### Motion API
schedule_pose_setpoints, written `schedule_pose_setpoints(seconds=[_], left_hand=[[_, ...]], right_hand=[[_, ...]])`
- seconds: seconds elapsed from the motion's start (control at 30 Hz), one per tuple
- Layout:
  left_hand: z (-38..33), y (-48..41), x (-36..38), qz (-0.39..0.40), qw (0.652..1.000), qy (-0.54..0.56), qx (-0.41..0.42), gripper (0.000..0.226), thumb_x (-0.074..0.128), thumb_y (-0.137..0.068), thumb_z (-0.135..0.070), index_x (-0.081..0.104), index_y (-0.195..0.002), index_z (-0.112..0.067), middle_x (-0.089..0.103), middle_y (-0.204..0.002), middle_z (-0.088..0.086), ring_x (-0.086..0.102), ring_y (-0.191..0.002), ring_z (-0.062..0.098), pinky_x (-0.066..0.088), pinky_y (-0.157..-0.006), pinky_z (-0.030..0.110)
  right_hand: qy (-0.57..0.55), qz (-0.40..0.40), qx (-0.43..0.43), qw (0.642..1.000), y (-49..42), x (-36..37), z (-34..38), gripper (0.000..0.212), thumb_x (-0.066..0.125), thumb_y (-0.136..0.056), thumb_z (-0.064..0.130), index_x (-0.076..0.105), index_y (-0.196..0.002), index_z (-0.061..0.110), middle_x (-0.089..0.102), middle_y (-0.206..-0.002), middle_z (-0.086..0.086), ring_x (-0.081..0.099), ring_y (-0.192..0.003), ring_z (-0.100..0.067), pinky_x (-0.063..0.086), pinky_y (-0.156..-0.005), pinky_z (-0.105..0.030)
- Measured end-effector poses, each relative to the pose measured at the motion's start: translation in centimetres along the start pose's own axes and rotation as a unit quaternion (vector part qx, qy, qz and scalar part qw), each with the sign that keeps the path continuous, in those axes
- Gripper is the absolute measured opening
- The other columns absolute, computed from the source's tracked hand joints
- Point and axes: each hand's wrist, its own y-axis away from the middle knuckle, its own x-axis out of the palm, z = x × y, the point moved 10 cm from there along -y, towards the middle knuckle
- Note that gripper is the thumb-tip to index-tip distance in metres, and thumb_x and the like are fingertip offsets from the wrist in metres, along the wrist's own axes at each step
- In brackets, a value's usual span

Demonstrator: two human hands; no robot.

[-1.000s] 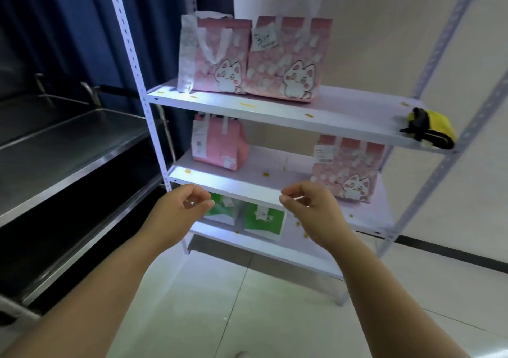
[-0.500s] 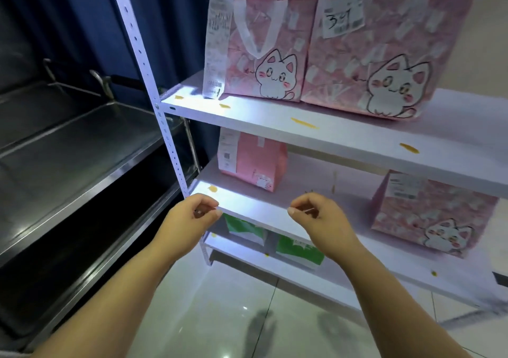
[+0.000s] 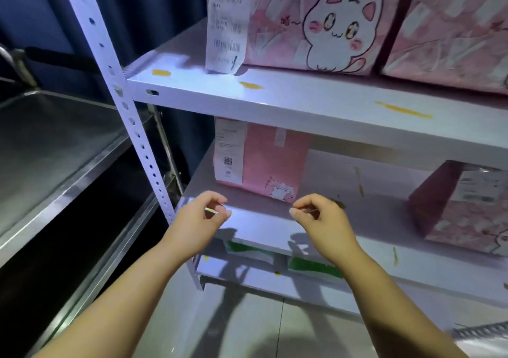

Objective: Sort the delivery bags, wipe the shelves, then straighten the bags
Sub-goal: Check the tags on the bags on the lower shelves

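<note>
- The left hand [image 3: 200, 218] is held just in front of the middle shelf [image 3: 261, 229], by its front edge. The fingers are curled in tight toward the thumb, and a pale sliver [image 3: 211, 210] is pinched between thumb and fingertips.
- Same deal with the right hand [image 3: 323, 221]: the fingers are curled and what looks like a thin strip [image 3: 310, 210] is nipped at the thumb tip. It's too small for its material to be made out tbh.
- The hands are kept apart from each other, and no bag is touched by either one.
- On the middle shelf, a small pink bag [image 3: 270, 162] with a white label is stood upright at the back left, behind the left hand. A darker cat-print bag [image 3: 461, 209] is parked well off to the right.
- On the top shelf [image 3: 275, 97], a big pink cat bag [image 3: 338, 27] is sat with a long receipt [image 3: 225, 27] hung down its left side. A second pink bag [image 3: 453, 27] is stood right beside it.
- Green bags [image 3: 313, 267] can be glimpsed on the lower shelf, mostly hidden under the middle one.
- Yellow scraps [image 3: 404, 110] are scattered over the shelf surfaces.
- A steel table [image 3: 55, 151] is seen off to the left of the rack's white post [image 3: 110, 68].
</note>
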Motion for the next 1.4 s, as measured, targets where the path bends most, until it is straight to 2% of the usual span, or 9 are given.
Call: schedule_pose_setpoints(seconds=[0.07,0.23,0.37,0.43,0.5,0.57,0.77,1.03,1.4], left_hand=[[1.5,-2.2,0.2,-0.008,1.0,-0.01,0.018,0.012,0.063,-0.086,-0.026,0.058,-0.096,-0.03,0.063,-0.091,-0.008,0.055,-0.059,-0.003,0.041,-0.055,0.017],[4.9,-6.6,1.5,-0.067,0.993,-0.047,0.084,0.031,0.064,-0.085,-0.027,0.055,-0.115,-0.023,0.057,-0.111,-0.004,0.055,-0.098,0.006,0.042,-0.085,0.022],[7.1,-9.2,2.7,-0.105,0.986,-0.059,0.112,0.048,0.06,-0.087,-0.032,0.042,-0.13,-0.023,0.042,-0.12,0.0,0.049,-0.104,0.014,0.039,-0.078,0.016],[8.0,-10.5,3.1,-0.125,0.984,-0.063,0.111,0.056,0.058,-0.088,-0.032,0.033,-0.137,-0.024,0.036,-0.123,0.007,0.044,-0.112,0.024,0.04,-0.082,0.019],[8.5,-11.7,3.4,-0.138,0.982,-0.08,0.101,0.063,0.057,-0.089,-0.031,0.024,-0.143,-0.027,0.031,-0.132,0.013,0.032,-0.124,0.032,0.035,-0.095,0.035],[8.7,-12.7,3.6,-0.142,0.98,-0.097,0.097,0.069,0.056,-0.089,-0.032,0.017,-0.146,-0.03,0.024,-0.142,0.014,0.024,-0.129,0.034,0.032,-0.1,0.038],[9.0,-15.7,4.5,-0.08,0.99,-0.084,0.079,0.087,0.06,-0.087,-0.03,-0.003,-0.147,-0.034,0.022,-0.153,0.008,0.025,-0.137,0.03,0.039,-0.101,0.04],[7.8,-15.6,4.6,-0.069,0.984,-0.071,0.151,0.081,0.059,-0.089,-0.026,0.004,-0.148,-0.033,0.034,-0.146,0.001,0.046,-0.123,0.021,0.042,-0.098,0.031],[7.7,-14.9,3.6,-0.139,0.973,-0.089,0.159,0.076,0.061,-0.085,-0.032,0.015,-0.146,-0.03,0.02,-0.142,0.005,0.038,-0.126,0.025,0.041,-0.092,0.025]], right_hand=[[-0.007,-0.027,0.001,1.0,-1.5,1.2,-1.5,0.007,0.065,-0.086,0.025,0.062,-0.081,0.029,0.064,-0.083,0.007,0.056,-0.07,-0.001,0.043,-0.057,-0.006],[0.063,-0.121,-0.037,0.99,-4.9,3.0,-4.7,0.007,0.064,-0.087,0.029,0.063,-0.092,0.025,0.064,-0.089,0.012,0.058,-0.078,-0.001,0.046,-0.069,-0.018],[0.164,-0.203,-0.094,0.961,-6.2,3.7,-5.6,0.02,0.063,-0.085,0.03,0.059,-0.084,0.01,0.058,-0.077,-0.003,0.052,-0.07,-0.022,0.045,-0.063,-0.038],[0.178,-0.239,-0.121,0.947,-6.5,3.9,-5.7,0.013,0.063,-0.083,0.026,0.054,-0.077,0.02,0.051,-0.073,-0.004,0.047,-0.072,-0.025,0.039,-0.059,-0.037],[0.217,-0.251,-0.131,0.934,-7.0,4.5,-5.8,0.026,0.063,-0.083,0.026,0.056,-0.108,0.03,0.049,-0.106,-0.006,0.043,-0.1,-0.029,0.042,-0.078,-0.04],[0.255,-0.249,-0.134,0.925,-7.7,5.1,-6.0,0.06,0.064,-0.083,0.03,0.038,-0.138,0.034,0.019,-0.14,-0.003,0.026,-0.124,-0.032,0.037,-0.098,-0.042],[0.291,-0.192,-0.089,0.933,-10.6,7.2,-8.0,0.086,0.057,-0.089,0.04,-0.01,-0.143,0.047,-0.03,-0.148,0.005,0.003,-0.142,-0.033,0.03,-0.108,-0.039],[0.202,-0.216,-0.077,0.952,-12.4,4.8,-9.3,0.081,0.062,-0.087,0.032,0.008,-0.148,0.037,0.006,-0.153,0.001,0.039,-0.13,-0.029,0.035,-0.097,-0.031],[0.16,-0.24,-0.095,0.953,-11.8,4.5,-8.9,0.074,0.068,-0.083,0.027,0.027,-0.143,0.034,0.015,-0.149,-0.003,0.044,-0.123,-0.027,0.035,-0.095,-0.025]])
